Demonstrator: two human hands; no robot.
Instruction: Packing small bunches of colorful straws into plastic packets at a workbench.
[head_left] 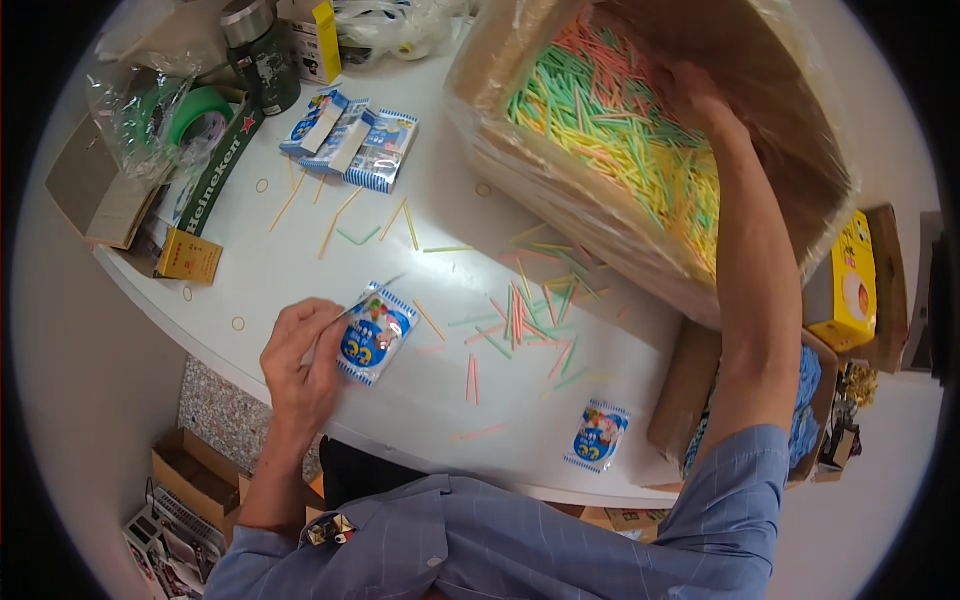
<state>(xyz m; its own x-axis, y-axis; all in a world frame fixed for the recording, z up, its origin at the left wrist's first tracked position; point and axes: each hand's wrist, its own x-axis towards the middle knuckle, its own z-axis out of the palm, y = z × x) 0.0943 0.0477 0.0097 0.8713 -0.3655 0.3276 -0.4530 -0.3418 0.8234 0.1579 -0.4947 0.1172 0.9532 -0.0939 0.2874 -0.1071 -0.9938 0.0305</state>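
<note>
My left hand [303, 355] is closed round a thin, pointed grey tool [385, 285]; its exact kind is unclear. The tool's tip crosses the top of a blue and white packet [378, 338] lying on the table beside my fingers. Up in the big plastic-lined cardboard box [590, 215], my right hand [692, 95] reaches among thin pink, green and yellow sticks [610, 110]. Its fingers are partly hidden there. Loose sticks [517, 318] lie scattered across the table between the packet and the box. A second small packet [598, 436] rests near the front edge.
Several blue and white packs [350, 140] lie at the back left. Beyond them stand a dark flask [260, 60] and a yellow box [318, 42]. Green tape [200, 115] and a small yellow carton [190, 256] are at the left. An open carton [677, 400] stands at the right.
</note>
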